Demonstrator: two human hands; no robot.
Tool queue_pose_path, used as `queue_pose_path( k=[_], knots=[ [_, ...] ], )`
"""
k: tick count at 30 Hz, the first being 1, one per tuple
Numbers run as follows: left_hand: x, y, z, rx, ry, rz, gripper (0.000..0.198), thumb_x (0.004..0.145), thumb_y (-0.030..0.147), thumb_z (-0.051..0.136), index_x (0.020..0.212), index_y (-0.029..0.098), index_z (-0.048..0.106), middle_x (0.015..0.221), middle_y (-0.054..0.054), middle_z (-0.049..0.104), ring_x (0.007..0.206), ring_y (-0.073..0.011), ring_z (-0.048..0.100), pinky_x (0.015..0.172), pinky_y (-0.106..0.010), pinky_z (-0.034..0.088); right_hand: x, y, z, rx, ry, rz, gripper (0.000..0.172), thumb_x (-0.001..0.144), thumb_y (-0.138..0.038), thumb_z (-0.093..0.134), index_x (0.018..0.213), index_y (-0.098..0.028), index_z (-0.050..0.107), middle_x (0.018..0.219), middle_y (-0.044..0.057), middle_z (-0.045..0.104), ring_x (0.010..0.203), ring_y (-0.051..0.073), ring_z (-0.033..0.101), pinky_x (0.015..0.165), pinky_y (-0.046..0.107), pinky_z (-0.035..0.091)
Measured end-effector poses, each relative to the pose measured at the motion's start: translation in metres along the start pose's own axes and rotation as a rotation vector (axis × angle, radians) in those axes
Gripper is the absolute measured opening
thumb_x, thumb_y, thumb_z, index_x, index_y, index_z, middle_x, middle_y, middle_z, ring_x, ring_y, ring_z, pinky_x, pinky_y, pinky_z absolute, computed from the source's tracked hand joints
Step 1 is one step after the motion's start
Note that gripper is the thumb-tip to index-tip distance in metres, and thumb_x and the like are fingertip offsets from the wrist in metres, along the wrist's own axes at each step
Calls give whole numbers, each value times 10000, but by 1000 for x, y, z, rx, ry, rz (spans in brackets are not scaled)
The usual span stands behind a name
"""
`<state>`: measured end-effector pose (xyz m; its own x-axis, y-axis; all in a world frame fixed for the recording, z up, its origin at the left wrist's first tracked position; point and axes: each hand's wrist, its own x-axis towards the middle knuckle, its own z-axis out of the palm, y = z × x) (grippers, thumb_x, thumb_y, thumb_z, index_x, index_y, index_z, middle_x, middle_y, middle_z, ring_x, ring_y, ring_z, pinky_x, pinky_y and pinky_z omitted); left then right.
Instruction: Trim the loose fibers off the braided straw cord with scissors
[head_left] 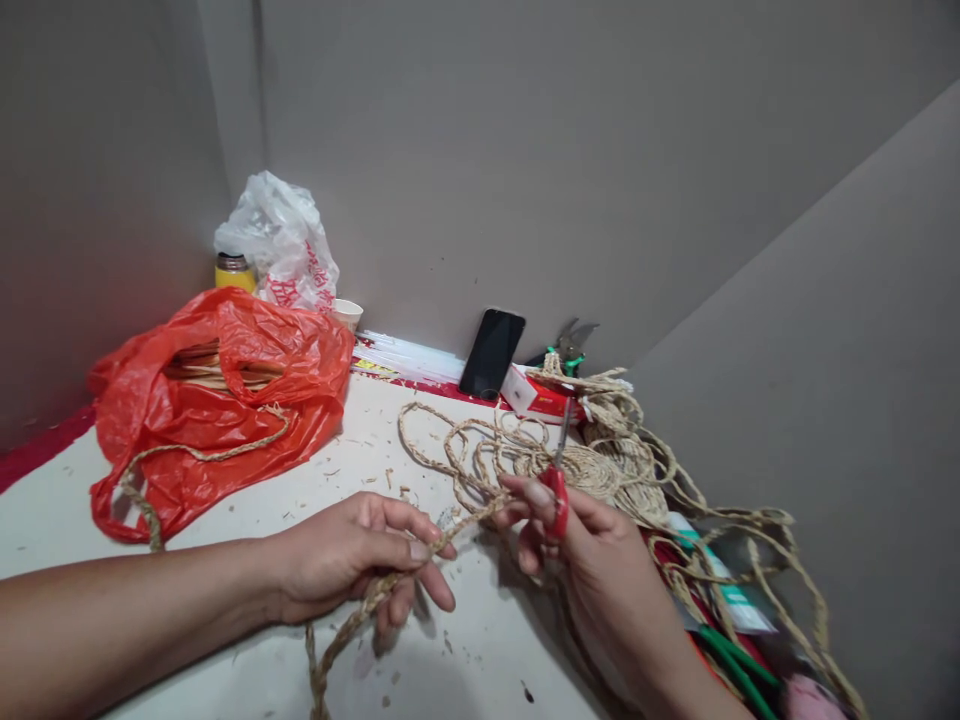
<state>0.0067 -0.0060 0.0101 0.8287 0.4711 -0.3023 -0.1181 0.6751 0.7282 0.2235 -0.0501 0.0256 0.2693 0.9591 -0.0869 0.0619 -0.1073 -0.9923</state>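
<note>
A braided straw rope (469,522) runs between my two hands above the white table. My left hand (379,560) pinches it between thumb and fingers, with the other fingers spread below. From there the rope hangs down toward the bottom edge. In my right hand (562,525) are small scissors with red handles (556,500), their blades pointing up and away; its fingertips are also at the rope. Behind my right hand lies a heap of coiled straw braid (600,470), which trails down to the right.
An orange-red plastic bag (225,480) with straw strips lies left. Behind it are a white bag (277,240), a yellow jar (235,273) and a cup (347,314). A phone (492,353) leans near pruning shears (574,345). Green handles (739,665) are lower right.
</note>
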Motion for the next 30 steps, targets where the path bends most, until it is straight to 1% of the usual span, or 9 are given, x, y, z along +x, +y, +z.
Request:
queue_pose_path(
  k=[1, 3, 6, 8, 10, 13, 17, 25, 30],
  knots=[
    [0, 1, 0, -7, 4, 6, 169, 757, 202, 659, 889, 132, 578, 792, -118, 727, 428, -88, 568, 409, -177, 444, -1, -2, -2, -34, -1, -22, 388, 767, -544, 654, 863, -169, 679, 698, 40, 655, 453, 93, 479, 446, 220, 358],
    [0, 2, -1, -19, 8, 23, 163, 761, 191, 654, 893, 132, 577, 810, -122, 730, 426, -81, 566, 414, -173, 449, -3, -7, -5, -161, -32, -100, 345, 806, -514, 611, 741, -177, 644, 590, 9, 595, 463, 108, 473, 460, 228, 361],
    [0, 2, -2, -37, 18, 52, 166, 755, 190, 661, 889, 130, 584, 804, -119, 732, 413, -77, 561, 404, -165, 438, -12, -17, -10, -494, -183, -371, 343, 836, -385, 568, 556, -192, 518, 503, -19, 485, 483, 115, 451, 476, 229, 339],
    [1, 2, -2, -38, 30, 65, 172, 744, 186, 670, 885, 128, 591, 795, -115, 733, 410, -78, 561, 401, -164, 432, -18, -25, -11, -749, -311, -571, 292, 814, -296, 557, 550, -196, 483, 526, -20, 483, 494, 111, 441, 482, 231, 311],
    [1, 2, -2, -29, 52, 71, 177, 737, 183, 674, 887, 122, 604, 786, -113, 733, 403, -78, 556, 395, -164, 428, -22, -29, -12, -969, -398, -657, 221, 792, -247, 545, 583, -199, 488, 560, -16, 511, 514, 112, 454, 500, 236, 297],
    [2, 2, -2, -18, 100, 78, 178, 725, 187, 680, 874, 106, 626, 765, -116, 732, 380, -77, 541, 379, -169, 419, -23, -30, -12, -1176, -434, -609, 189, 782, -253, 540, 605, -203, 496, 599, -4, 551, 542, 119, 475, 522, 245, 288],
    [2, 3, -1, -13, 150, 77, 168, 712, 197, 691, 835, 93, 640, 741, -120, 730, 365, -82, 533, 368, -178, 409, -21, -26, -13, -1305, -441, -569, 180, 764, -294, 561, 610, -210, 521, 619, 0, 576, 540, 126, 481, 527, 261, 268],
    [2, 3, -2, 36, 160, 113, 206, 701, 217, 709, 843, 84, 643, 750, -120, 731, 369, -75, 527, 372, -180, 410, -22, -26, -14, -1421, -390, -638, 199, 776, -343, 560, 617, -223, 565, 599, 10, 589, 510, 149, 512, 513, 285, 248],
    [2, 3, 0, 49, 205, 112, 243, 668, 213, 732, 848, 89, 625, 745, -104, 729, 365, -67, 520, 363, -170, 409, -23, -23, -10, -1427, -402, -621, 190, 773, -334, 557, 618, -225, 573, 584, 13, 597, 503, 155, 524, 502, 288, 247]
  ],
)
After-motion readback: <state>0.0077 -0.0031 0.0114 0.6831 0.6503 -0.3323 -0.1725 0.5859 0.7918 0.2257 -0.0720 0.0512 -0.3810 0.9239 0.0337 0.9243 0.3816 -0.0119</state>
